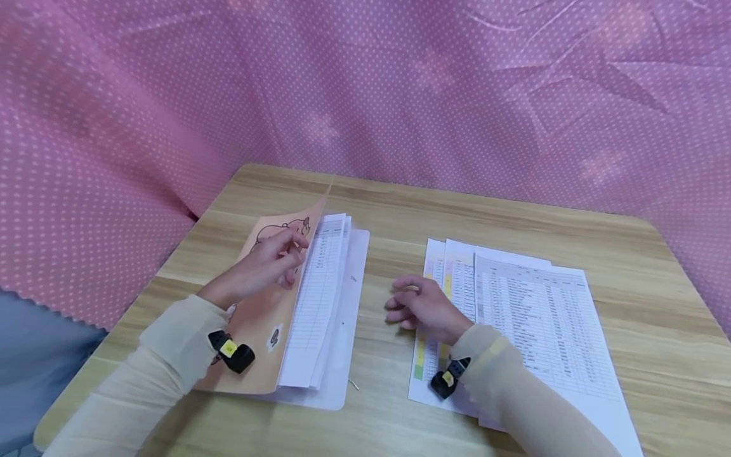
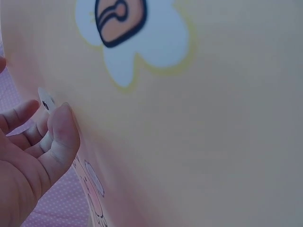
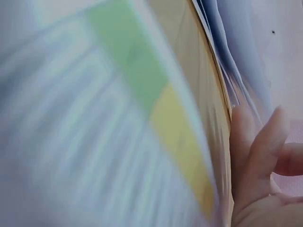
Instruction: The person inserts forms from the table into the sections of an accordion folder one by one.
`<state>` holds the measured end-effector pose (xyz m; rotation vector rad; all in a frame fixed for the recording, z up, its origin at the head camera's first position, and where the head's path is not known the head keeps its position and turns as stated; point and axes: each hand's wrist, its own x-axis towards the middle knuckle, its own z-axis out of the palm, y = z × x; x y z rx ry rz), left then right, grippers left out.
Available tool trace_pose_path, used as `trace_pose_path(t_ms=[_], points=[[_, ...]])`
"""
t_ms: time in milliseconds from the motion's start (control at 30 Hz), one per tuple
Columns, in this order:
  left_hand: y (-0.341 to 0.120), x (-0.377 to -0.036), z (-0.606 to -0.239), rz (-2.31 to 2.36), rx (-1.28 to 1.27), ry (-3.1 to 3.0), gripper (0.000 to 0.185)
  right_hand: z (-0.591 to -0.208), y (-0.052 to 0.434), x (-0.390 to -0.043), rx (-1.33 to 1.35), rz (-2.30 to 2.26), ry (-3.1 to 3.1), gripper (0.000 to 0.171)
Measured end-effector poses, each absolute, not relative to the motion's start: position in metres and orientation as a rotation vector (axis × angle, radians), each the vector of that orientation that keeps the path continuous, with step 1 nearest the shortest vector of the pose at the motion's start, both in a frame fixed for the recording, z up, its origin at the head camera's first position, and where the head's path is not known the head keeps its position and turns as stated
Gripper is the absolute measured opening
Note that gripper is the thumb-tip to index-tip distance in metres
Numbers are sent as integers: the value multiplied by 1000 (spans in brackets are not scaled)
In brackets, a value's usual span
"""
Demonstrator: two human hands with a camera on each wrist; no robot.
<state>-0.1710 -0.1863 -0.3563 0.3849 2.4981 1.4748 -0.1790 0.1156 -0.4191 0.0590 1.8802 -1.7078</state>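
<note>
A peach folder lies at the table's left, and its cartoon-printed cover (image 1: 259, 317) stands half raised. My left hand (image 1: 276, 260) holds the cover near its free edge. In the left wrist view the thumb of my left hand (image 2: 45, 118) lies against the cover (image 2: 199, 142). White ruled sheets (image 1: 320, 298) lie inside the folder. On the right is a stack of printed table sheets (image 1: 542, 324). My right hand (image 1: 419, 304) rests on the stack's left edge with fingers loosely curled and holds nothing. The right wrist view shows that right hand (image 3: 260, 156) beside a sheet with green and yellow bands (image 3: 156, 109).
The wooden table (image 1: 514, 222) has rounded corners and a bare strip between folder and stack. Pink dotted cloth (image 1: 400, 95) hangs close behind and to the left. A small black camera sits on each wrist (image 1: 231, 350).
</note>
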Motion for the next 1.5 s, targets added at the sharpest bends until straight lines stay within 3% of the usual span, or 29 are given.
trace_pose_path(t_ms=[433,1033,1500], points=[[-189,-172,-356,1516,414,2484,28,-411,183,-177,120,-1613,2017,35],[-187,-181,-353,1528,439,2492,36,-402,293,-178,242,-1264,2380,56],[-187,-178,-356,1528,385,2471,38,-404,350,-166,318,-818,2624,74]])
